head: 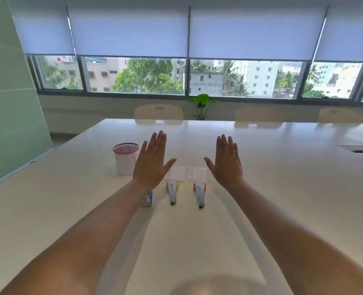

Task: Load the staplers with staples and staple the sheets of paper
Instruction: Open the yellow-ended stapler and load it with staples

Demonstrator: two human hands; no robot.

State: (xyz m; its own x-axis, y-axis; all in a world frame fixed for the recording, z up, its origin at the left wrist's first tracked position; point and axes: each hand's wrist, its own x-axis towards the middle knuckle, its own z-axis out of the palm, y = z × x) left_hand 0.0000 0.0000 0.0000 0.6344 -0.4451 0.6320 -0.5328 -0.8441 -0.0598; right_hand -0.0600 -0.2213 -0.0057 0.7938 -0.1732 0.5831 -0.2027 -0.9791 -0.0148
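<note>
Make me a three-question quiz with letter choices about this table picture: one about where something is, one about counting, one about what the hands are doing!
1. Where is the white cup with the red rim?
A. left of the left hand
B. right of the right hand
C. between the staplers

2. How many staplers lie on the table?
A. one
B. two
C. four

3. What are the hands doing?
A. gripping staplers
B. pinching paper
C. held open, holding nothing

Answers: 1 A, the cup stands beyond the left hand's outer edge. 2 B, a yellow stapler and a red stapler. 3 C, the fingers are straight and hold nothing.
</note>
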